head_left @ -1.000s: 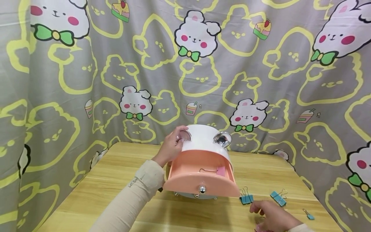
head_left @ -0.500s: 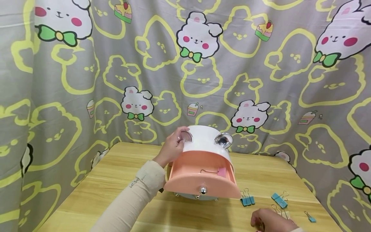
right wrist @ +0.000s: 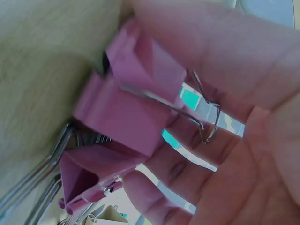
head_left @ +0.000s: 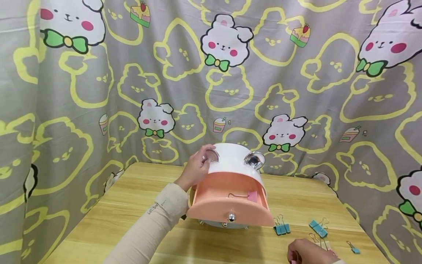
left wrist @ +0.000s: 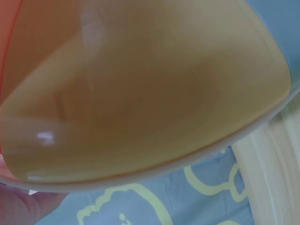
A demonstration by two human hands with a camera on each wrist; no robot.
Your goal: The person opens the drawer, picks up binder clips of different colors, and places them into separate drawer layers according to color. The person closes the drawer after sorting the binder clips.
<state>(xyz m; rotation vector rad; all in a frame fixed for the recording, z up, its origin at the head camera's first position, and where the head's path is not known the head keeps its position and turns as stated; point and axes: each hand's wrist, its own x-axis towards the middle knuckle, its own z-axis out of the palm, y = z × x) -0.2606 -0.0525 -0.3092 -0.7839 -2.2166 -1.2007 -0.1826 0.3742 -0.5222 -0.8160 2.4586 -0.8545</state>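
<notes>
In the head view, my left hand (head_left: 196, 167) holds the left silver ear-like knob (head_left: 212, 155) of a white, round-topped drawer box (head_left: 230, 156). Its peach drawer (head_left: 227, 211) is pulled out, with a pink binder clip (head_left: 252, 196) lying inside. A yellowish drawer face (left wrist: 154, 103) fills most of the left wrist view. At the table's front right, my right hand (head_left: 304, 251) has its fingers curled at a pink binder clip (right wrist: 126, 112). Seen from the right wrist, thumb and fingers lie on either side of that clip. A second pink binder clip (right wrist: 93, 164) sits against it, touching my fingers.
Right of the box lie a teal binder clip (head_left: 281, 229), another teal clip (head_left: 318, 228) and a small teal clip (head_left: 355, 250). Pale clips (head_left: 322, 242) are partly hidden behind my right hand. A patterned curtain (head_left: 184, 91) hangs behind the wooden table (head_left: 148, 176).
My right hand has lowered slightly and its fingers have curled in at the pink clips, uncovering pale clips behind it. The left hand stays on the knob. The head view has shifted a little.
</notes>
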